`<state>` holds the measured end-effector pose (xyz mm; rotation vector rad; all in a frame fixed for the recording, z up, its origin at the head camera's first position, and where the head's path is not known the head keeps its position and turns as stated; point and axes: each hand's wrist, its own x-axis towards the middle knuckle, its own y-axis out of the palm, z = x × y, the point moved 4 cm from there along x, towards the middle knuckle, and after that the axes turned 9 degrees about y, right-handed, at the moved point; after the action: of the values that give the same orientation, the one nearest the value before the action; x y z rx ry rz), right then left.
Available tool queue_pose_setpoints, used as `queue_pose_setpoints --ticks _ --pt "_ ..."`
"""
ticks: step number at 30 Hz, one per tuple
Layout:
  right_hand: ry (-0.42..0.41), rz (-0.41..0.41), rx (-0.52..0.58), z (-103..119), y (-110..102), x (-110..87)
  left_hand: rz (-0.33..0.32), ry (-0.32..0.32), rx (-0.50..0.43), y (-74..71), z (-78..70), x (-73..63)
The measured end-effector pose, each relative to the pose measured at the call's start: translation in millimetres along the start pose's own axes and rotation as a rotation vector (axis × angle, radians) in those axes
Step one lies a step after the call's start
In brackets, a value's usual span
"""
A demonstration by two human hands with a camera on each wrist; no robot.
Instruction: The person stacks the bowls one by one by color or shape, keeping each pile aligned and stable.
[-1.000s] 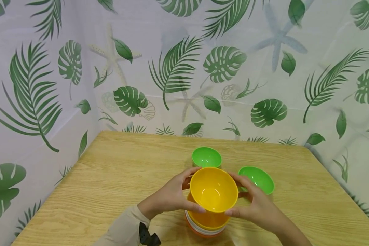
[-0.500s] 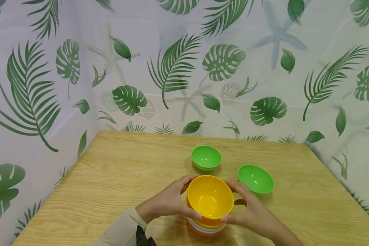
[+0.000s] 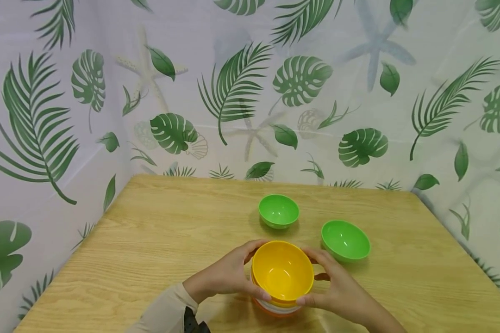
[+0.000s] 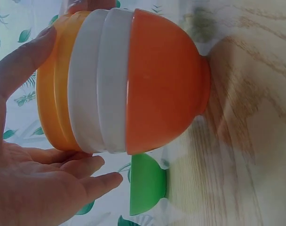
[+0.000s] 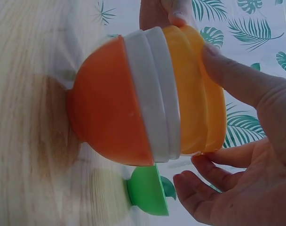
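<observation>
Two hands at work: left hand (image 3: 229,273) and right hand (image 3: 337,286), fingers pinching the top yellow bowl (image 3: 282,270), right of centre, well short of the desk's (image 3: 183,231) far edge! From the head, mere slivers below; wrist views reveal another yellow bowl (image 5: 187,89), two white bowls (image 4: 86,80), an orange bowl (image 4: 166,84) lowest. One green bowl (image 3: 278,211) sits beyond, another green bowl (image 3: 345,240) nearer the right edge. Wood-grain top, leaf-print walls (image 3: 241,92) behind!

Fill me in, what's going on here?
A person's left hand and right hand hold the upper yellow bowl, nested in a lower yellow bowl. Under those are two white bowls, then an orange bowl at the bottom, on the wooden table. Two green bowls sit apart, beyond them.
</observation>
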<state>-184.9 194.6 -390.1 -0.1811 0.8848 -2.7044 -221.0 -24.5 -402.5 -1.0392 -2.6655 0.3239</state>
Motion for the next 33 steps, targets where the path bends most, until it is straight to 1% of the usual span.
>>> queue_pose_setpoints --ticks 3,7,15,19,27,29,31,33 --pt "0.011 0.014 0.006 -0.8 1.4 -0.2 -0.006 -0.016 0.033 0.9 0.5 -0.6" --pt "0.032 0.034 0.018 -0.3 1.9 -0.9 -0.002 -0.021 0.046 1.6 0.5 -0.7" --pt "0.051 0.059 0.035 0.0 2.4 -2.6 0.013 -0.04 0.052 1.7 0.4 -0.5" --pt "0.034 0.061 0.026 0.1 1.9 -2.7 0.024 -0.04 0.055 1.2 -1.2 0.4" --pt "0.076 0.067 0.044 -3.6 3.4 -1.9 0.022 -0.067 0.033 2.2 -1.4 -0.6" --pt "0.064 0.072 0.04 -3.7 4.0 -2.2 0.024 -0.068 0.027 2.6 -1.5 -0.9" --pt "0.076 0.07 0.04 -3.6 3.7 -2.1 0.028 -0.064 0.029 2.4 -1.6 -0.8" --pt "0.069 0.068 0.029 -3.1 3.6 -1.5 0.028 -0.063 0.027 1.5 -1.6 -1.0"
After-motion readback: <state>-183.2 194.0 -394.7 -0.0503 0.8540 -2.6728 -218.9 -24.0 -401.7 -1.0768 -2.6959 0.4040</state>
